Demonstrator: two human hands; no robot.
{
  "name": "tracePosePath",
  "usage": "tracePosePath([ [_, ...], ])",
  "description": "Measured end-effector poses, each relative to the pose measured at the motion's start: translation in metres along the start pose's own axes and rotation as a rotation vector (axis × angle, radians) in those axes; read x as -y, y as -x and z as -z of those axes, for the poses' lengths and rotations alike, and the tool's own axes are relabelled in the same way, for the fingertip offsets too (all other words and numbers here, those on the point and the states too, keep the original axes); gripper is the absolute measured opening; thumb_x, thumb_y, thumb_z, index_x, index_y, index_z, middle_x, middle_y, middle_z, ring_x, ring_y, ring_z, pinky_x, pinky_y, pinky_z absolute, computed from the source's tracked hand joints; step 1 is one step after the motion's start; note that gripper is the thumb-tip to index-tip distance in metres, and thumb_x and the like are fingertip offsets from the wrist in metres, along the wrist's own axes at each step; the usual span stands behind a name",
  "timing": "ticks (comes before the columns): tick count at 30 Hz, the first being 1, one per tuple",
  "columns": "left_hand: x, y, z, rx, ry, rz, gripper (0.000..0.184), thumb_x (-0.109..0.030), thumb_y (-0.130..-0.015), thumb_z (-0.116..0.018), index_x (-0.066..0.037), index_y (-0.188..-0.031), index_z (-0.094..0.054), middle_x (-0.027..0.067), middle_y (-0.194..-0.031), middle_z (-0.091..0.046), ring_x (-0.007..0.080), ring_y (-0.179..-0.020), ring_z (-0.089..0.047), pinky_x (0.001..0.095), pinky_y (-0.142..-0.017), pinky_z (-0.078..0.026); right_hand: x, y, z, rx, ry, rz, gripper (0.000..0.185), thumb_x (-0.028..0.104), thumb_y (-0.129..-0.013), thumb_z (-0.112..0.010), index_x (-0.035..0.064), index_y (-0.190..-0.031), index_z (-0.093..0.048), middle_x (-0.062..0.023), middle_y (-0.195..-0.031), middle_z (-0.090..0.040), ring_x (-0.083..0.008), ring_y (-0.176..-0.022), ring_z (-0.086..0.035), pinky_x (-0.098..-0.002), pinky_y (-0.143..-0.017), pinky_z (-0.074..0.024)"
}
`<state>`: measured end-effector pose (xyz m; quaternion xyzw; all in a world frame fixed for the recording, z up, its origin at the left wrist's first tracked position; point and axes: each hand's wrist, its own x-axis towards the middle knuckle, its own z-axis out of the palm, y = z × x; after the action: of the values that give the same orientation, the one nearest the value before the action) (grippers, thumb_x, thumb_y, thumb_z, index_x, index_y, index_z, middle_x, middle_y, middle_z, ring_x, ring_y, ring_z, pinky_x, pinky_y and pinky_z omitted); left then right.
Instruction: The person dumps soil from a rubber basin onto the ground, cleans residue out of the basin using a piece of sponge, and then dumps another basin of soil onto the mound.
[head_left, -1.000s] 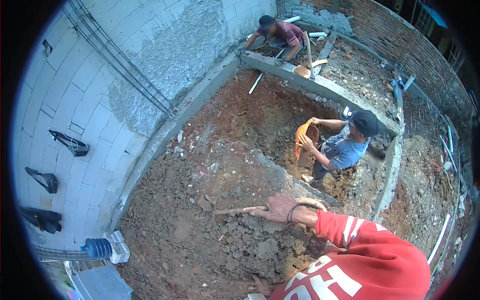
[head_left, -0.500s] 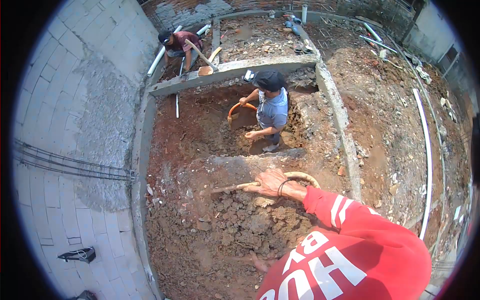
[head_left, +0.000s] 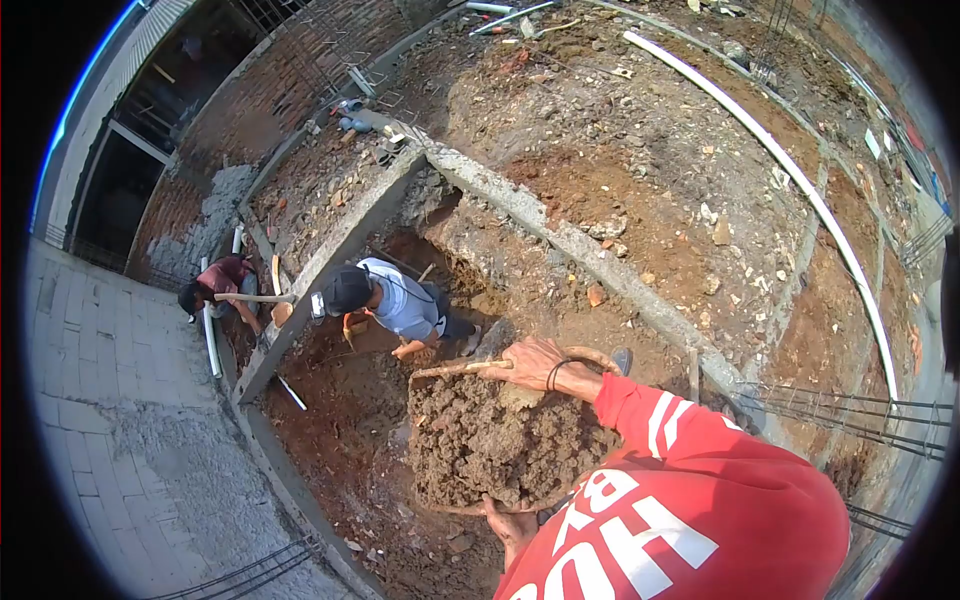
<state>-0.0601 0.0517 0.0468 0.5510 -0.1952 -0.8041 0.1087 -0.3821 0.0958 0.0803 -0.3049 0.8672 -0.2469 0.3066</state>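
A wide, shallow basket (head_left: 440, 371) with a tan rim is heaped with clumpy brown soil (head_left: 510, 435). My right hand (head_left: 528, 362), a dark band on its wrist, is wrapped around the far rim. At the near rim my left hand (head_left: 510, 524) grips the basket, thumb up beside the soil and the other fingers partly hidden. Red sleeve and sweater cover the lower right, hiding part of the basket's near side.
One co-worker (head_left: 405, 300) in a grey shirt bends in the dug pit. Another person (head_left: 225, 280) crouches by the wall near a long-handled hoe (head_left: 255, 297). Concrete beams (head_left: 560, 235) edge the pit. A long white pipe (head_left: 780, 150) lies right; rebar (head_left: 850, 415) juts out.
The view has swung to the right and turned. The basket, with its soil, has come up into plain view between both hands. My left hand now shows on its near rim.
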Motion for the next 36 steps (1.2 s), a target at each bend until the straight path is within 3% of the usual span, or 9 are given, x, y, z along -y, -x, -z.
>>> tracePosePath([
  [7,0.036,-0.025,-0.213,0.310,-0.183,0.067,0.043,-0.046,-0.097,-0.042,-0.015,-0.124,-0.054,0.0007,-0.111,-0.064,0.0199,-0.096,-0.059,0.0352,-0.077,-0.045,-0.166,0.053,0.171,-0.362,-0.092,-0.262,0.074,0.069,-0.084,-0.051,-0.0013,-0.066,-0.066,-0.0240,-0.056,-0.056,-0.0365,-0.055,-0.060,-0.0478,-0.051,-0.0443],
  [10,0.076,-0.053,-0.280,0.673,-0.165,0.241,0.029,-0.042,-0.097,-0.048,-0.016,-0.106,-0.057,-0.0012,-0.098,-0.063,0.0168,-0.086,-0.059,0.0321,-0.070,-0.043,-0.240,0.101,0.234,-0.647,-0.119,-0.325,0.070,0.065,-0.085,-0.054,-0.0023,-0.072,-0.066,-0.0257,-0.059,-0.057,-0.0397,-0.056,-0.059,-0.0482,-0.051,-0.0437],
  [12,0.101,0.008,-0.372,0.365,-0.346,0.235,0.024,-0.038,-0.096,-0.053,-0.017,-0.084,-0.053,-0.0043,-0.071,-0.051,0.0152,-0.067,-0.049,0.0323,-0.063,-0.038,-0.290,0.136,0.262,-0.735,-0.042,-0.538,0.065,0.064,-0.084,-0.055,0.0001,-0.080,-0.069,-0.0260,-0.064,-0.061,-0.0415,-0.060,-0.061,-0.0477,-0.055,-0.0461],
  [13,0.116,0.005,-0.383,0.469,-0.372,0.292,0.028,-0.038,-0.096,-0.052,-0.016,-0.079,-0.050,-0.0028,-0.065,-0.043,0.0160,-0.060,-0.041,0.0325,-0.061,-0.038,-0.314,0.153,0.271,-0.784,-0.018,-0.650,0.063,0.064,-0.083,-0.056,0.0020,-0.083,-0.070,-0.0260,-0.067,-0.062,-0.0423,-0.063,-0.062,-0.0478,-0.057,-0.0473],
  [18,0.188,-0.014,-0.424,0.576,-0.690,0.609,0.035,-0.040,-0.097,-0.050,-0.013,-0.075,-0.042,0.0009,-0.062,-0.036,0.0173,-0.057,-0.039,0.0340,-0.056,-0.037,-0.346,0.263,0.274,-0.999,-0.010,-1.062,0.063,0.063,-0.084,-0.055,0.0013,-0.082,-0.070,-0.0261,-0.072,-0.064,-0.0427,-0.070,-0.063,-0.0482,-0.064,-0.0477],
  [25,0.261,-0.045,-0.488,0.581,-1.281,0.811,0.035,-0.040,-0.094,-0.054,-0.005,-0.090,-0.050,0.0049,-0.062,-0.048,0.0197,-0.052,-0.050,0.0381,-0.051,-0.044,-0.402,0.344,0.167,-1.030,-0.089,-1.612,0.066,0.061,-0.087,-0.048,-0.0019,-0.086,-0.068,-0.0303,-0.078,-0.062,-0.0454,-0.078,-0.061,-0.0489,-0.071,-0.0445],
  [31,0.302,-0.050,-0.583,0.992,-1.926,0.680,0.042,-0.047,-0.091,-0.051,-0.006,-0.083,-0.056,0.0055,-0.062,-0.057,0.0191,-0.054,-0.057,0.0338,-0.056,-0.046,-0.409,0.386,0.098,-1.061,0.029,-1.594,0.078,0.065,-0.090,-0.039,-0.0080,-0.091,-0.066,-0.0318,-0.083,-0.062,-0.0449,-0.086,-0.060,-0.0498,-0.078,-0.0426],
  [33,0.314,-0.048,-0.634,1.113,-2.005,0.669,0.044,-0.048,-0.091,-0.050,-0.005,-0.086,-0.057,0.0057,-0.065,-0.059,0.0194,-0.056,-0.058,0.0344,-0.057,-0.046,-0.395,0.381,0.121,-1.126,-0.566,-1.914,0.081,0.065,-0.092,-0.037,-0.0115,-0.095,-0.064,-0.0327,-0.086,-0.062,-0.0450,-0.086,-0.059,-0.0502,-0.078,-0.0421],
  [36,0.330,-0.038,-0.669,1.295,-2.107,0.616,0.046,-0.048,-0.090,-0.049,-0.003,-0.093,-0.057,0.0083,-0.073,-0.062,0.0220,-0.065,-0.061,0.0370,-0.062,-0.046,-0.364,0.359,0.147,-1.173,-0.463,-1.984,0.086,0.068,-0.091,-0.036,-0.0148,-0.092,-0.061,-0.0302,-0.078,-0.061,-0.0376,-0.076,-0.056,-0.0485,-0.077,-0.0417],
])
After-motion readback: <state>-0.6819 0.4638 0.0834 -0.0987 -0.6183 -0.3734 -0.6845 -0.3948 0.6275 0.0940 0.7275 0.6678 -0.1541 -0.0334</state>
